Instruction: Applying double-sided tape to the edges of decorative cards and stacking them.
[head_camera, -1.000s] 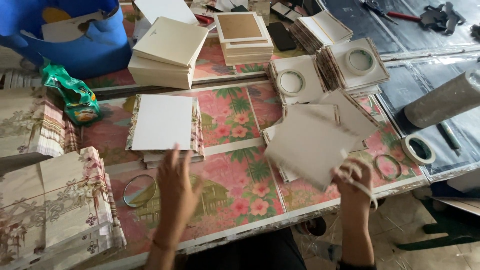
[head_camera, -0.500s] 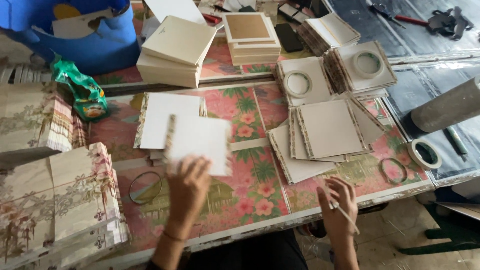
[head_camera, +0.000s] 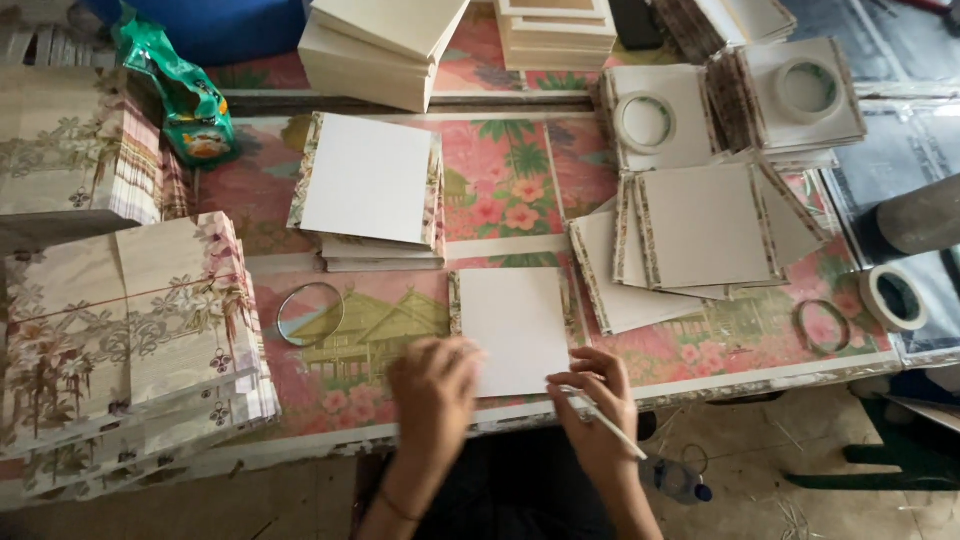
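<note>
Table (head_camera: 520, 170) w/ pink floral cloth, house scene printed near front edge. On it: white square card (head_camera: 515, 330) at front centre; stack of white cards (head_camera: 370, 185) behind it, left of centre; fanned pile of cards (head_camera: 700, 235) on the right; thin clear ring (head_camera: 310, 313) front left; stacks of flowered paper (head_camera: 120, 330) at left edge; tape roll (head_camera: 895, 297) far right; thin ring (head_camera: 822, 326) just left of it; green packet (head_camera: 185, 100) back left; cream boxes (head_camera: 380, 45) at back.
</note>
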